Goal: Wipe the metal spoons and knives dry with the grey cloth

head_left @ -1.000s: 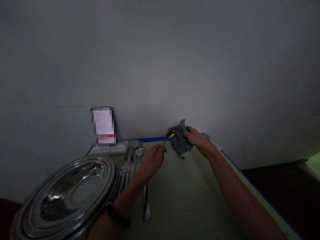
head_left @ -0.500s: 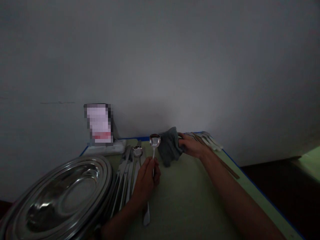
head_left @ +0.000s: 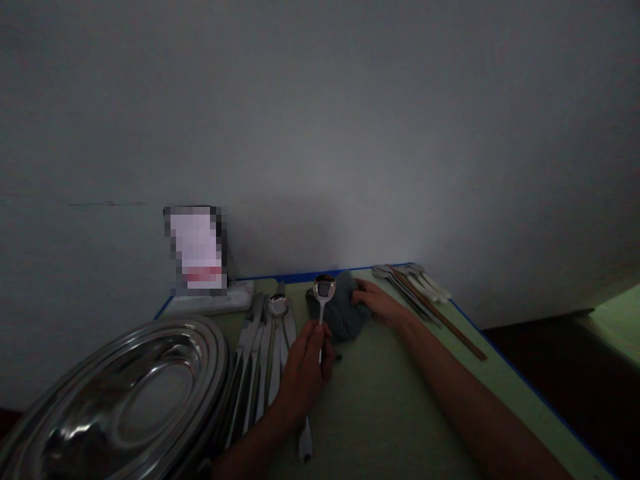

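Observation:
My left hand (head_left: 307, 363) is closed round the handle of a shiny metal spoon (head_left: 325, 288), whose bowl points up and away from me. Pinched in the fingers of my right hand (head_left: 377, 303) is a crumpled grey cloth (head_left: 347, 310), just behind and to the right of the spoon's bowl. Whether cloth and spoon touch, I cannot tell. Left of my left hand lies a row of metal cutlery (head_left: 257, 360), with another spoon (head_left: 278, 305) among it.
Stacked metal plates (head_left: 220, 333) fill the table's near left. A blurred-out screen (head_left: 196, 247) stands on a white block (head_left: 240, 297) against the wall. On the right lie chopsticks (head_left: 450, 327), metal spoons (head_left: 410, 293) and white-handled cutlery (head_left: 433, 288). The green table (head_left: 380, 407) has a blue edge.
The spoon and my left hand have shifted slightly right and nearer. The cloth in my right hand has come lower, towards the tabletop, and more of the right-hand cutlery shows.

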The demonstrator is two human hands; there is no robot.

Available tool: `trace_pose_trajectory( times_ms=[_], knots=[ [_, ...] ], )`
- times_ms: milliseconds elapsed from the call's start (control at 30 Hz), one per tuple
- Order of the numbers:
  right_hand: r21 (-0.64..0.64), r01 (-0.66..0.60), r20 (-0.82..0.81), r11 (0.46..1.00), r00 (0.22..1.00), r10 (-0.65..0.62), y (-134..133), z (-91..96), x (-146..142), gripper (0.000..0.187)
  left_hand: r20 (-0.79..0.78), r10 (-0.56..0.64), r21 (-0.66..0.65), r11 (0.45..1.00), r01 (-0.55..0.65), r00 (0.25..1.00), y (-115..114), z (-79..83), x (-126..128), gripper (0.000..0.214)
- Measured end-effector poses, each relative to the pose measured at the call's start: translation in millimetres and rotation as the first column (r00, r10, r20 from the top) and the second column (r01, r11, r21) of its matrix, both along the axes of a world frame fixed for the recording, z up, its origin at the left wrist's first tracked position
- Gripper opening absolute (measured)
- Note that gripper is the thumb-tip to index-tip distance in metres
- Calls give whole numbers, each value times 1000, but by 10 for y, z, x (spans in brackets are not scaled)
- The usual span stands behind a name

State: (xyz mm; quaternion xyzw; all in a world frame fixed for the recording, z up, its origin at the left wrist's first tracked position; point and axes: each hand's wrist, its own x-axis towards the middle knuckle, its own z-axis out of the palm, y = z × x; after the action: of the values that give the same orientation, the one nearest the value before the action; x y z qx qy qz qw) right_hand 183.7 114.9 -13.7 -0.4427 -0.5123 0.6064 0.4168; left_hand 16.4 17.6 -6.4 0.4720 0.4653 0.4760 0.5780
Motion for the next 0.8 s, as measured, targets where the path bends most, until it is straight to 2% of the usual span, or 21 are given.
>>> trace_pose_trajectory(
  times_ms=[100,200,300,400,533,667,800],
  knots=[
    [-16,-44,-50,999,998,44,-43,130,-13,33,-54,-80,86,993,84,995,-48,-30,-20,29],
    [91,-76,21,993,997,75,-97,395,-9,27,-133,-169,182,964,192,977,-95,-48,-49,30],
    [174,7,60,985,998,-18,-154,660,-3,22,-172,-174,224,952,211,970,-104,-52,-66,29],
    [169,126,-86,978,990,-113,-239,801,-6,20,-214,-166,266,938,221,963,-86,-53,-69,29],
    [69,203,-328,977,929,-170,-428,777,-38,18,-257,-146,290,931,220,955,-83,-36,-68,28],
    [-9,258,-518,966,825,-225,-668,609,-101,22,-305,-164,270,930,250,938,-88,-20,-63,27],
    [-146,274,-651,951,697,-301,-847,410,-99,24,-399,-179,266,916,300,900,-65,-45,-56,28]
  ],
)
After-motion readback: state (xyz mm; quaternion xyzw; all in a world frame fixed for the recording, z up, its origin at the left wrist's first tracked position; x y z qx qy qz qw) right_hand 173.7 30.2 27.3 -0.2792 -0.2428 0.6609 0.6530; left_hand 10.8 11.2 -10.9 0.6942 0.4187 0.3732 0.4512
